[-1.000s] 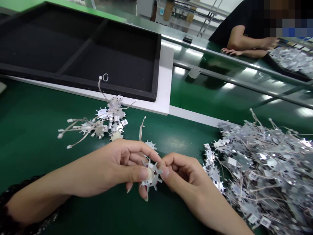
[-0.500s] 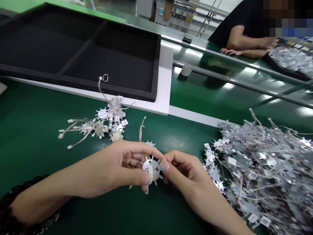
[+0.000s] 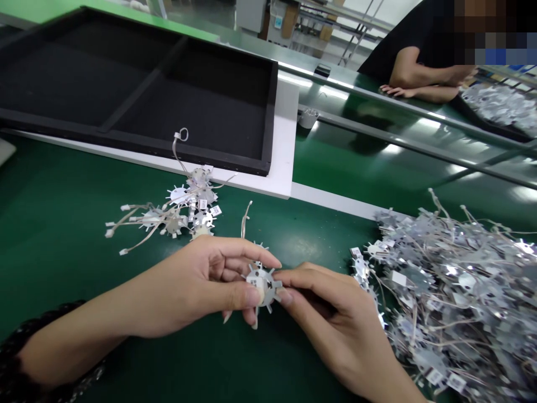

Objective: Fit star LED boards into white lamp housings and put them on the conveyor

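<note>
Right now I hold a spiked metal disc (image 3: 271,285) in my left hand (image 3: 210,282), its face turned up toward me and a white label (image 3: 254,281) showing beside my thumb. That grip is narrow, the thumb pressed on the disc's left part and the fingers curled behind it. My right hand (image 3: 339,313) touches the disc's right edge, thumb and forefinger close together about one tab; whether they squeeze it I cannot tell. Both hands are above the near part of the green table (image 3: 188,364). Just beyond my left fingers stands a thin cable (image 3: 244,221), and farther left lies a small cluster of similar discs (image 3: 178,215) with their cables spread leftward. To the right, near my right hand, is a large heap of discs (image 3: 453,296), tangled with cables. At the far left, a black tray (image 3: 272,120) sits on a white board (image 3: 286,123). Far right of that board, a small pale object (image 3: 309,118) rests near a metal rail (image 3: 356,127), and a co-worker (image 3: 413,70) leans by another pile (image 3: 499,106).
</note>
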`<state>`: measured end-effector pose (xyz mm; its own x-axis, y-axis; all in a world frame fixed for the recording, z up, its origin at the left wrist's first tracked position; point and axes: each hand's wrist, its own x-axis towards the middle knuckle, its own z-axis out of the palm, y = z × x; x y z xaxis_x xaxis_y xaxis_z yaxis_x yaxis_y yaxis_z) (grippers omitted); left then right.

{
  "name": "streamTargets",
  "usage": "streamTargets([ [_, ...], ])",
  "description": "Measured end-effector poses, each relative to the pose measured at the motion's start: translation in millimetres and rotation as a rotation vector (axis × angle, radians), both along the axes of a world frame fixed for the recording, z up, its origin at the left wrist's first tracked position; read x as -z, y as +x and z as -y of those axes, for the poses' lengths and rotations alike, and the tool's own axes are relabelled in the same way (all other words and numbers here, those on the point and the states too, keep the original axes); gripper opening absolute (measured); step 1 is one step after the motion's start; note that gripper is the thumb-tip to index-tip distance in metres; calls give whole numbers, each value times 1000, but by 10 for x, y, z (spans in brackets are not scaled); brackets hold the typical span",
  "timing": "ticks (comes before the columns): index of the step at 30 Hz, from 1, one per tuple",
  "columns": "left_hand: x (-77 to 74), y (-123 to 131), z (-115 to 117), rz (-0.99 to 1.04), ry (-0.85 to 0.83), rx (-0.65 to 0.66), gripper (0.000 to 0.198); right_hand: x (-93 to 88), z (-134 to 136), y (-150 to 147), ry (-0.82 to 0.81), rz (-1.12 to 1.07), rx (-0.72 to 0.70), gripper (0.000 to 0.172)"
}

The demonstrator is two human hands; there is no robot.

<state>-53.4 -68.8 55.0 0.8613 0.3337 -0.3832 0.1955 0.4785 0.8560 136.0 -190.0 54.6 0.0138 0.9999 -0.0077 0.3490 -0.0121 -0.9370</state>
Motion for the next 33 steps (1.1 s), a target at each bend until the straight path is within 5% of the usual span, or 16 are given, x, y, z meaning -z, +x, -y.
streamTargets([
  [5, 34, 5, 7, 9, 9, -6, 24, 14, -30, 11, -7, 11, 9, 20],
  [13, -44, 34, 60, -68, -74, -60, 20, -23, -58, 20, -250, -179, 41, 32],
  [21, -16, 41, 63, -141, 63, -60, 29, 1, -37, -2, -409, -216, 50, 30],
  [27, -112, 43, 97, -236, 149, -116, 20, -55, -51, 3, -384, -141, -7, 32],
  [33, -123, 45, 96, -118, -47, -180, 16, -73, -40, 5, -266, -85, -17, 38],
])
